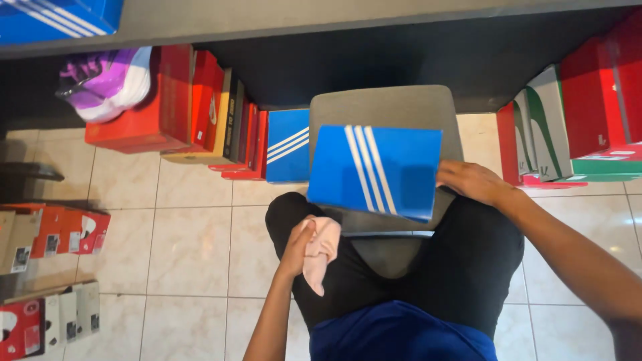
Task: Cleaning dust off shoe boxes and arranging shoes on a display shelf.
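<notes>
A blue shoe box (374, 170) with three white stripes on its lid lies on a grey stool (384, 107) in front of my knees. My right hand (471, 182) rests against the box's right edge, fingers on its side. My left hand (299, 249) is closed around a pale pink cloth (321, 253) that hangs down over my left thigh, just below the box's near left corner. I sit in black trousers and a blue top.
Red, orange and blue shoe boxes (200, 110) stand in a row under a grey counter (334, 17) at left. More red, white and green boxes (575, 120) stand at right. Flattened boxes (47, 230) lie on the tiled floor at far left. A purple and white shoe (107, 80) rests on a red box.
</notes>
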